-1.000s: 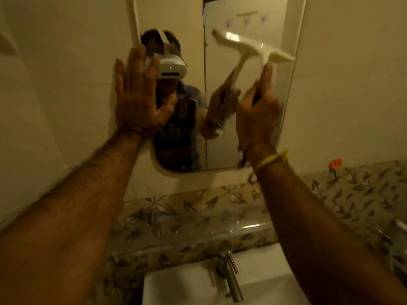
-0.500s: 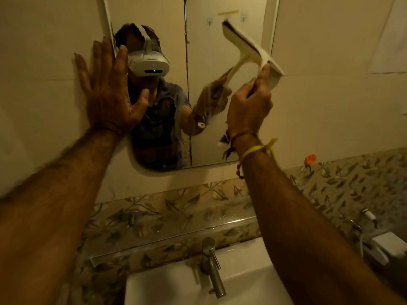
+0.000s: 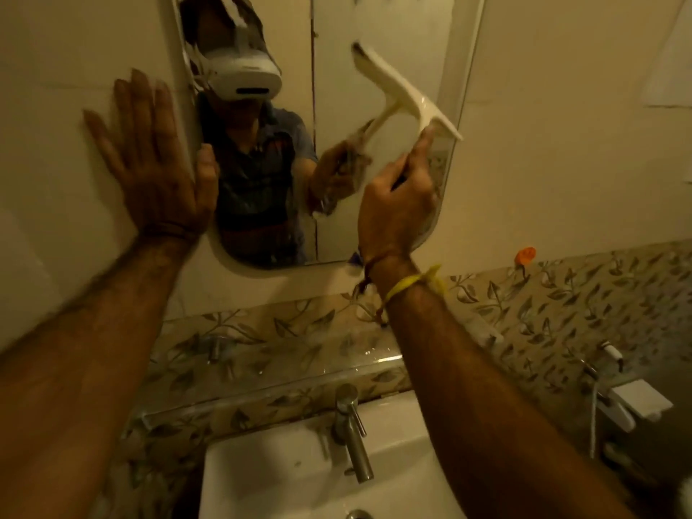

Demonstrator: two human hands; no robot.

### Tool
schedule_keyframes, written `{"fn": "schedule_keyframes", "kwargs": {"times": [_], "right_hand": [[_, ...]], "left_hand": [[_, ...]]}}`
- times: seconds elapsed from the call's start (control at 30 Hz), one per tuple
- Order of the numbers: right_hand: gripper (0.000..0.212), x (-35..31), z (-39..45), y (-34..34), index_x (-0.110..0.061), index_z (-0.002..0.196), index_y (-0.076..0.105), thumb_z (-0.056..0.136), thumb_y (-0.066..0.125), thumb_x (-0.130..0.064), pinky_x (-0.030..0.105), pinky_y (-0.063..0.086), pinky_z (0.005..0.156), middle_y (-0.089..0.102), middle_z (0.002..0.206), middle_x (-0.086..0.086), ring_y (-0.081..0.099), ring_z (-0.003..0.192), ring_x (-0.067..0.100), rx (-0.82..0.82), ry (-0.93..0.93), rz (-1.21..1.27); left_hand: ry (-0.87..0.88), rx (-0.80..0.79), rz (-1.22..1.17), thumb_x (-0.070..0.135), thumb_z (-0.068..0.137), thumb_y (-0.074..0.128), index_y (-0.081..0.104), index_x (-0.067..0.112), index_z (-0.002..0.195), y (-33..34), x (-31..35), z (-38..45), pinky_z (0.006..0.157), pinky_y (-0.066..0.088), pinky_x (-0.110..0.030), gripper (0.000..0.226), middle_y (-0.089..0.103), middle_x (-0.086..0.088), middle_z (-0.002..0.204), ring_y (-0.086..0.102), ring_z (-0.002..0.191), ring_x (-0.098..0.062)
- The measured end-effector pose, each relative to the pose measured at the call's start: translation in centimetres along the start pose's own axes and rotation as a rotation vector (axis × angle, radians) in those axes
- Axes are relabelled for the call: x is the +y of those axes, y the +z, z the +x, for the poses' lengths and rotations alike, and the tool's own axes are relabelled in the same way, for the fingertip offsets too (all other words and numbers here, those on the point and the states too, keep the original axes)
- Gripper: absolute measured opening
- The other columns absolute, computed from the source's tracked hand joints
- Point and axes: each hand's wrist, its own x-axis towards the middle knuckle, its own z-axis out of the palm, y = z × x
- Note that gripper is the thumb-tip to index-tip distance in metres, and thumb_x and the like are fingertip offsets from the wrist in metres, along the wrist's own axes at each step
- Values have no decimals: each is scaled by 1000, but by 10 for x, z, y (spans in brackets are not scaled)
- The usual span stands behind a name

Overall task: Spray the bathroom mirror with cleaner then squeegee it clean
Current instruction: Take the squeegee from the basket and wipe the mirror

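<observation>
The bathroom mirror hangs on the wall ahead, with rounded lower corners. My right hand grips the handle of a white squeegee, whose blade lies tilted against the right part of the glass, its upper end to the left. My left hand is flat on the wall tile at the mirror's left edge, fingers spread, holding nothing. The mirror shows a person with a white headset and the reflected hand and squeegee handle. No spray bottle is in sight.
Below the mirror runs a leaf-patterned tile band with a glass shelf. A white basin with a steel tap sits under it. An orange hook is on the wall at right, a white fitting lower right.
The squeegee blade has tipped steeper and slid down the right side of the mirror. My left hand has shifted left off the glass onto the wall tile.
</observation>
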Motion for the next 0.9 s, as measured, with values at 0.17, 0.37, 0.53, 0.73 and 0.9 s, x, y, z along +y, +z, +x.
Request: {"fn": "schedule_keyframes", "kwargs": {"times": [0.17,0.37,0.53,0.73,0.9], "right_hand": [[57,16,-101,-28,-11,149,37,94,49,-9,20,40,51,52,65,-5,42,50,5,-257,-112,-15],[56,-40,-53,19,-10,151,30,98,47,-13,20,53,59,68,83,11,53,61,8,-320,-218,45],[51,-20,-82,8,-6,149,35,100,50,-10,21,50,60,69,87,12,58,63,16,-452,-408,-155],[47,-21,-80,17,-10,147,40,101,51,-14,5,29,59,70,92,12,51,64,10,-446,-471,-196],[48,-27,-72,29,-15,152,33,105,40,-19,28,57,63,65,119,11,61,76,18,-534,-556,-199]], "left_hand": [[-13,6,-1,39,105,23,25,14,160,-5,2,-3,125,8,-61,61,25,-16,166,18,156,-33],[-5,-16,9,51,103,22,27,13,159,-10,5,1,123,7,-62,69,28,-20,164,22,154,-37],[-15,-31,-28,55,102,23,28,11,158,-11,5,4,122,6,-62,72,29,-22,163,23,153,-38],[-28,-33,-55,57,101,27,30,10,157,-10,3,5,123,3,-57,73,32,-21,162,24,153,-37],[-63,-42,-133,61,100,21,29,11,156,-10,-1,7,124,1,-55,76,33,-16,163,22,155,-29]]}}
